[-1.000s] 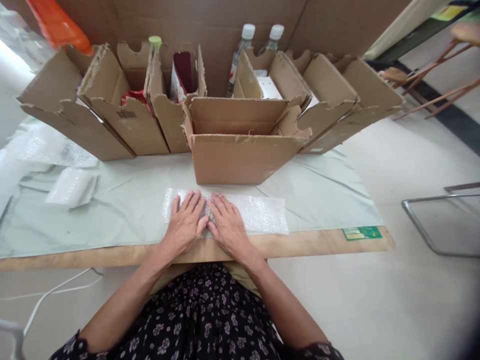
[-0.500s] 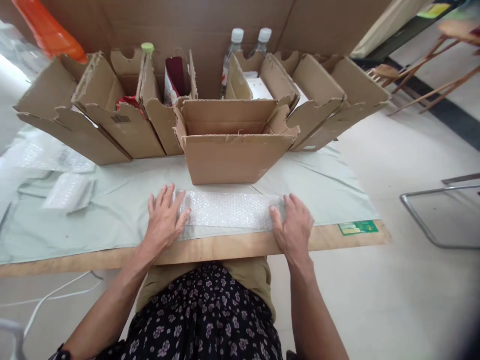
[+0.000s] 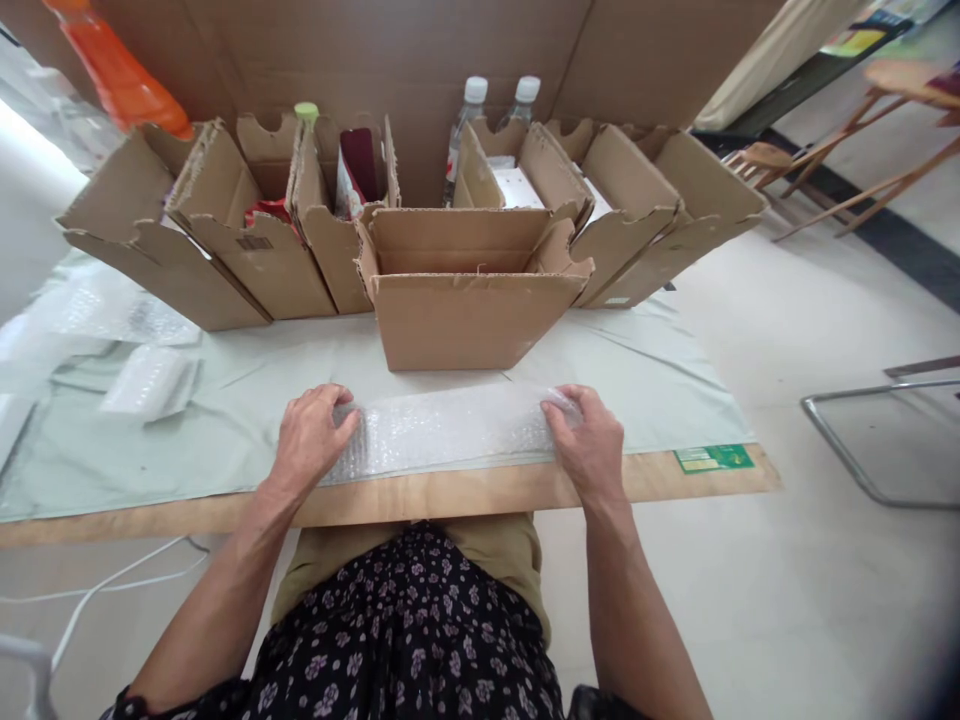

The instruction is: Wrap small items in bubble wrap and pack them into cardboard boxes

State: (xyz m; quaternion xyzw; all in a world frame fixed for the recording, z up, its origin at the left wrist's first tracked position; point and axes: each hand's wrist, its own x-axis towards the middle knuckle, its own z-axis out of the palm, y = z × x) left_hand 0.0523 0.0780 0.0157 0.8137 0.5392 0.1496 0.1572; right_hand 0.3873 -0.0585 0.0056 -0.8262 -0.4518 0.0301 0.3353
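Note:
A long strip of clear bubble wrap (image 3: 450, 425) lies along the front of the cloth-covered table. My left hand (image 3: 309, 435) is closed on its left end, thumb against the bent fingers. At the other end my right hand (image 3: 589, 435) pinches the bubble wrap between thumb and fingers, and that end curls up a little. Just beyond the strip stands an open cardboard box (image 3: 480, 325); its inner floor is hidden from me.
Several narrow cardboard boxes (image 3: 289, 275) stand in a row behind, some with packets inside. Two white-capped bottles (image 3: 469, 120) and an orange bottle (image 3: 124, 80) are at the back. More bubble wrap (image 3: 146, 385) lies left. A green card (image 3: 714, 458) sits on the wooden edge.
My hands have gone from lying flat on the bubble wrap's ends to gripping them. The left hand has shifted left, and the strip now tilts slightly, its right end higher.

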